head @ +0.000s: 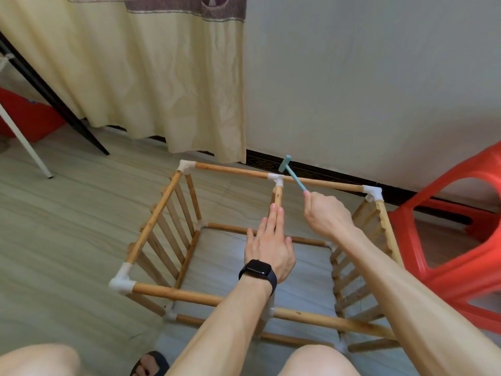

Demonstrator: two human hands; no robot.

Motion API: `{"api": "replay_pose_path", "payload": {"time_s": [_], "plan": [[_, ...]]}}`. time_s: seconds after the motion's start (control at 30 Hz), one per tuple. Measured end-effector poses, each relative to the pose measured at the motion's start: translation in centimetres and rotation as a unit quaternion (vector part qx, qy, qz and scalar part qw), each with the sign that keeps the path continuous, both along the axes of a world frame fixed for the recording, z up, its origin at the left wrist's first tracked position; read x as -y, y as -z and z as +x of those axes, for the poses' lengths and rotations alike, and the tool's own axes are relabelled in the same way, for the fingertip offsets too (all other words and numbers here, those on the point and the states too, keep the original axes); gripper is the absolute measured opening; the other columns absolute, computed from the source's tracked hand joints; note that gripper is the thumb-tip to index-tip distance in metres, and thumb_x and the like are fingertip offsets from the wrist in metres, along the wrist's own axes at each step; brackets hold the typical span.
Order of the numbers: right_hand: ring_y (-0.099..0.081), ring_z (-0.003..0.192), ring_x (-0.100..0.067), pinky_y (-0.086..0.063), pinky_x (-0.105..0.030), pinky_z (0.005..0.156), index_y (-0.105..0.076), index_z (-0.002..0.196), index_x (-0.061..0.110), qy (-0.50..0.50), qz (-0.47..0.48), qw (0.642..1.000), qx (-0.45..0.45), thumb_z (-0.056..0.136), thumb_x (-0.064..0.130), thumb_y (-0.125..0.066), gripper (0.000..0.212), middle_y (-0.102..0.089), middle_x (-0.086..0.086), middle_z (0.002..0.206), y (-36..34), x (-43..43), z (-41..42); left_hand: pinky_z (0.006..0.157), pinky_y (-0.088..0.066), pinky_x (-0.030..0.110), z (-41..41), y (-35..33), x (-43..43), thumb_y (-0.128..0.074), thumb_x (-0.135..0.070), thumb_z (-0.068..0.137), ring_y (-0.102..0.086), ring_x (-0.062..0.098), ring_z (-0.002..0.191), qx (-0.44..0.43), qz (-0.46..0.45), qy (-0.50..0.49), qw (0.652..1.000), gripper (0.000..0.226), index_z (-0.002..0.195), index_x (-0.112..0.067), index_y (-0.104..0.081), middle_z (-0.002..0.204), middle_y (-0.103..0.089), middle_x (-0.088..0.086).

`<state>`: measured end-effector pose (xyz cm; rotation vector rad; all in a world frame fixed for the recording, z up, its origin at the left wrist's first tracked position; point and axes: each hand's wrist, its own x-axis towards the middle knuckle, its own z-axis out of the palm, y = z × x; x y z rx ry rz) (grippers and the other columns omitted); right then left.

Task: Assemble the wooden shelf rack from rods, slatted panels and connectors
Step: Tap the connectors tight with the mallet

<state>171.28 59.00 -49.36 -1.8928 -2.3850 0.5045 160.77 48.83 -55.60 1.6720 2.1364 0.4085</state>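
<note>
On the floor (81,213) by the curtain (162,90) the rack (176,293) stands boxed, both slatted panels (168,234) in, my left fingers (273,215) lying straight along the middle rod (278,195) and my right fingers (310,203) curled round a hammer (291,172) over its connector (276,179), so I judge only seating joints remains.

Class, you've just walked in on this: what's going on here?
A person is building a wooden rack on the floor. The right hand grips a small teal hammer, head raised by the white connector midway along the far top rail. The left hand lays straight fingers on the rod entering that connector. Slatted panels already stand at both sides.
</note>
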Motion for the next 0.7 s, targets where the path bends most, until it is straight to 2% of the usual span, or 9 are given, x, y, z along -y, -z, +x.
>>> {"api": "replay_pose_path", "payload": {"time_s": [0.1,0.2,0.33,0.37,0.4,0.47,0.57,0.7], "plan": [[-0.058,0.083,-0.033,-0.047,-0.042,0.073,-0.052,0.107,0.016,0.021,0.051,0.996,-0.067,0.106,0.049,-0.01,0.053,-0.061,-0.01,0.09,-0.2,1.2,1.4,0.124,-0.012,0.053,-0.1,0.1,-0.4,-0.031,-0.036,0.106,-0.008,0.018,0.154,0.005,0.003,0.001,1.0,0.07,0.159,-0.025,0.013,0.166,0.018,-0.008],[-0.063,0.08,-0.028,-0.053,-0.046,0.077,-0.05,0.099,0.021,0.032,0.026,0.996,-0.085,0.105,0.052,-0.01,0.051,-0.067,-0.003,0.084,0.9,4.7,3.6,0.123,-0.014,0.053,-0.2,-0.2,-1.6,-0.03,-0.035,0.106,-0.011,0.018,0.154,0.011,0.007,0.007,1.0,0.069,0.159,-0.024,0.012,0.167,0.014,-0.006],[-0.068,0.081,-0.024,-0.051,-0.043,0.076,-0.048,0.087,0.029,0.056,-0.003,0.993,-0.108,0.103,0.05,-0.016,0.041,-0.068,0.011,0.074,3.4,9.4,7.4,0.123,-0.013,0.052,0.2,-0.4,-3.9,-0.031,-0.035,0.106,-0.01,0.019,0.154,0.034,0.013,0.014,0.999,0.068,0.16,-0.024,0.009,0.167,0.012,-0.006],[-0.068,0.076,-0.025,-0.05,-0.042,0.071,-0.047,0.084,0.028,0.062,0.029,0.992,-0.108,0.104,0.047,-0.017,0.04,-0.066,0.011,0.068,4.2,10.5,8.1,0.122,-0.013,0.052,0.5,-0.4,-4.3,-0.031,-0.035,0.105,-0.011,0.019,0.153,0.039,0.014,0.014,0.999,0.068,0.16,-0.024,0.008,0.168,0.011,-0.006],[-0.066,0.065,-0.027,-0.049,-0.041,0.062,-0.046,0.08,0.026,0.055,0.101,0.988,-0.104,0.105,0.042,-0.019,0.04,-0.06,0.009,0.059,4.9,11.4,8.8,0.122,-0.013,0.053,0.8,-0.3,-4.8,-0.031,-0.035,0.105,-0.012,0.019,0.153,0.043,0.015,0.012,0.999,0.067,0.16,-0.024,0.007,0.168,0.011,-0.007],[-0.055,0.045,-0.029,-0.044,-0.038,0.051,-0.046,0.073,0.021,0.053,0.219,0.973,-0.056,0.106,0.034,-0.025,0.041,-0.046,0.005,0.047,6.2,12.7,9.7,0.122,-0.017,0.053,1.8,-0.2,-5.7,-0.029,-0.036,0.106,-0.014,0.02,0.153,0.048,0.016,0.01,0.999,0.066,0.16,-0.023,0.006,0.168,0.011,-0.007],[-0.05,0.044,-0.029,-0.041,-0.038,0.056,-0.048,0.07,0.019,0.111,0.285,0.952,-0.029,0.101,0.026,-0.037,0.034,-0.044,0.001,0.048,7.2,11.9,10.2,0.118,-0.025,0.051,3.5,0.0,-7.0,-0.029,-0.036,0.106,-0.022,0.022,0.15,0.056,0.024,0.023,0.998,0.065,0.16,-0.021,0.003,0.168,0.01,-0.006],[-0.05,0.046,-0.027,-0.038,-0.037,0.061,-0.049,0.068,0.019,0.166,0.302,0.939,-0.02,0.1,0.027,-0.038,0.035,-0.046,0.001,0.048,7.6,9.4,10.7,0.117,-0.028,0.052,4.7,-0.2,-9.2,-0.029,-0.036,0.105,-0.025,0.025,0.149,0.051,0.019,0.031,0.998,0.065,0.16,-0.022,0.002,0.168,0.009,-0.006]]}}
